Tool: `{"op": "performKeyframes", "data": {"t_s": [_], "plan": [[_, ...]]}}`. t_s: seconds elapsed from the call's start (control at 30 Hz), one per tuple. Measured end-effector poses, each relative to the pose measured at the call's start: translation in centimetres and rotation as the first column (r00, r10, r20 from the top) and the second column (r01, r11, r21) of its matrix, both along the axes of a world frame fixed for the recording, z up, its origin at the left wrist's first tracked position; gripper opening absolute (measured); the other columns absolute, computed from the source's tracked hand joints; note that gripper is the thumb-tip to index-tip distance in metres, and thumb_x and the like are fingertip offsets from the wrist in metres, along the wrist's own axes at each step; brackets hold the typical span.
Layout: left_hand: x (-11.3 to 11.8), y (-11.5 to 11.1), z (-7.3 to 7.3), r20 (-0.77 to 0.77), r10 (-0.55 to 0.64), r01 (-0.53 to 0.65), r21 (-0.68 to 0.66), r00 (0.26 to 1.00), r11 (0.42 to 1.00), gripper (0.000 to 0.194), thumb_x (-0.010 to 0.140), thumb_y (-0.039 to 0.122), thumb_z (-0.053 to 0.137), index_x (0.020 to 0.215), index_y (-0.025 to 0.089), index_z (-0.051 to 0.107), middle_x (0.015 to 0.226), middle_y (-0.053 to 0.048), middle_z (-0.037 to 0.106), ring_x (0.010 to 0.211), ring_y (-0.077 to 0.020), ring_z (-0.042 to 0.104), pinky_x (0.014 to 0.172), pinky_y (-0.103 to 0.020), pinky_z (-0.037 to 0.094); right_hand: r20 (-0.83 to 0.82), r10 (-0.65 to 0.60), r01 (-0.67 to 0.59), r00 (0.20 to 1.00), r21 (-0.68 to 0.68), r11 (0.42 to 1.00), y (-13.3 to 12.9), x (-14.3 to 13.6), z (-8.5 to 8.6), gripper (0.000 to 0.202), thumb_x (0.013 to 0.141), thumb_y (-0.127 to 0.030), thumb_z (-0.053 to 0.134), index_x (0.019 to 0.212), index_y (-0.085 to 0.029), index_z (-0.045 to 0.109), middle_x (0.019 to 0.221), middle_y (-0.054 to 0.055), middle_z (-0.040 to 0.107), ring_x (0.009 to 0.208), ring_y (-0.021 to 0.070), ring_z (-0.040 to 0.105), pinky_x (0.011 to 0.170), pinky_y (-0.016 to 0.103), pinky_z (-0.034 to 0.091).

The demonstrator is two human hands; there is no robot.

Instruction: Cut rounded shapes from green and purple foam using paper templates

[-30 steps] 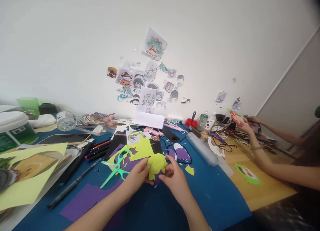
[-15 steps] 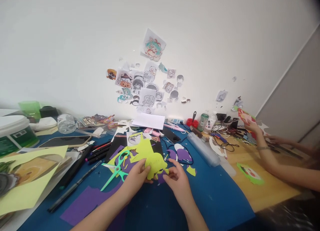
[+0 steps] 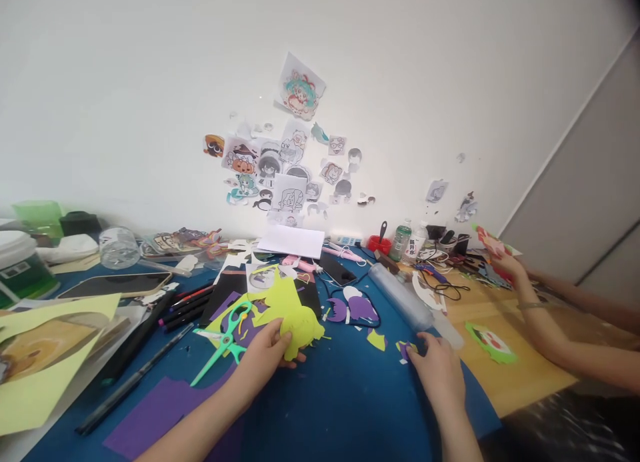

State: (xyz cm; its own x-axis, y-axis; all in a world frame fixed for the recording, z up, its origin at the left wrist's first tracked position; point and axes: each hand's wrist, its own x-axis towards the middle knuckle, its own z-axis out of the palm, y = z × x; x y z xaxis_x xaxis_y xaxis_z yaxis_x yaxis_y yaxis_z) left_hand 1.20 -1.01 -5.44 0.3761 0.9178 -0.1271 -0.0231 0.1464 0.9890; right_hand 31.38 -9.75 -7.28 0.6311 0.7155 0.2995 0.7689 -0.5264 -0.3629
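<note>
My left hand (image 3: 267, 352) is closed on a yellow-green paper cutout (image 3: 299, 327) with a rounded, animal-like outline, thumb on top and fingers underneath. My right hand (image 3: 441, 375) is over the blue mat at the right, its fingers apart. At its thumb tip is a small purple and yellow paper scrap (image 3: 406, 350), seemingly resting on the mat. A yellow-green scrap (image 3: 377, 340) lies left of that. Green-handled scissors (image 3: 227, 345) lie open, left of my left hand. Purple paper (image 3: 150, 415) spreads below them.
Purple cutouts (image 3: 360, 307) lie beyond my hands, near a clear plastic roll (image 3: 400, 295). Pens (image 3: 135, 375), a phone (image 3: 117, 285) and a green-and-white tub (image 3: 25, 269) are at left. At right, another person's arm (image 3: 545, 329) reaches over the wooden table (image 3: 530, 382).
My right hand has moved away to the right with the purple and yellow scrap, from beside the cutout to the mat. My left hand still holds the cutout. The view has shifted slightly right.
</note>
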Motion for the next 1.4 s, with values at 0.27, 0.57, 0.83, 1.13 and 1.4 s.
{"op": "performKeyframes", "data": {"t_s": [0.27,0.57,0.83,1.13,1.4], "plan": [[-0.2,0.6,-1.4,0.041,-0.015,0.014,0.016,0.999,1.0,0.05,0.065,0.048,0.061,0.099,0.016,0.044,0.079,-0.006,0.067,0.065,-0.0225,0.066,0.053,-0.031,0.053,0.05,0.176,-0.172,0.983,-0.071,0.982,3.1,-4.4,-0.3,0.028,0.072,-0.039,0.054,0.081,-0.015,0.063,0.084,0.011,0.058,0.082,0.028,0.05,0.071,0.034,0.037],[-0.2,0.1,-0.8,0.036,-0.014,0.013,0.025,0.999,1.0,0.05,0.065,0.05,0.06,0.097,0.015,0.046,0.086,-0.008,0.066,0.063,-0.0211,0.066,0.052,-0.03,0.053,-0.29,0.279,-0.214,0.916,0.234,0.948,3.6,-4.8,-0.3,0.005,0.066,-0.024,0.055,0.07,-0.021,0.054,0.068,0.002,0.059,0.065,0.0196,0.054,0.057,0.027,0.036],[-0.2,-0.1,0.1,0.051,-0.026,0.025,0.019,0.998,1.0,0.052,0.063,0.051,0.061,0.097,0.014,0.046,0.084,-0.007,0.064,0.066,-0.0211,0.064,0.055,-0.032,0.053,-0.622,0.678,-0.405,0.391,0.545,0.734,3.5,-12.6,1.0,0.016,0.063,-0.026,0.062,0.075,-0.017,0.061,0.07,0.003,0.063,0.065,0.018,0.057,0.06,0.027,0.044],[-0.3,-0.4,0.8,0.054,-0.015,0.011,0.067,0.998,0.998,0.049,0.062,0.049,0.063,0.095,0.015,0.051,0.085,-0.006,0.063,0.077,-0.0225,0.062,0.055,-0.031,0.054,-0.659,0.681,-0.269,0.319,0.626,0.732,4.4,-15.6,0.6,0.033,0.058,-0.026,0.067,0.085,-0.019,0.051,0.061,-0.003,0.056,0.055,0.014,0.054,0.053,0.025,0.045],[-0.2,-0.3,0.2,0.116,-0.093,0.084,0.078,0.989,0.993,0.049,0.066,0.048,0.062,0.102,0.016,0.051,0.082,-0.005,0.065,0.069,-0.02,0.063,0.058,-0.032,0.053,-0.621,0.723,-0.173,0.303,0.71,0.682,4.9,-15.8,-0.4,0.034,0.057,-0.027,0.068,0.087,-0.018,0.054,0.075,-0.002,0.052,0.054,0.0097,0.053,0.052,0.023,0.047]]}}
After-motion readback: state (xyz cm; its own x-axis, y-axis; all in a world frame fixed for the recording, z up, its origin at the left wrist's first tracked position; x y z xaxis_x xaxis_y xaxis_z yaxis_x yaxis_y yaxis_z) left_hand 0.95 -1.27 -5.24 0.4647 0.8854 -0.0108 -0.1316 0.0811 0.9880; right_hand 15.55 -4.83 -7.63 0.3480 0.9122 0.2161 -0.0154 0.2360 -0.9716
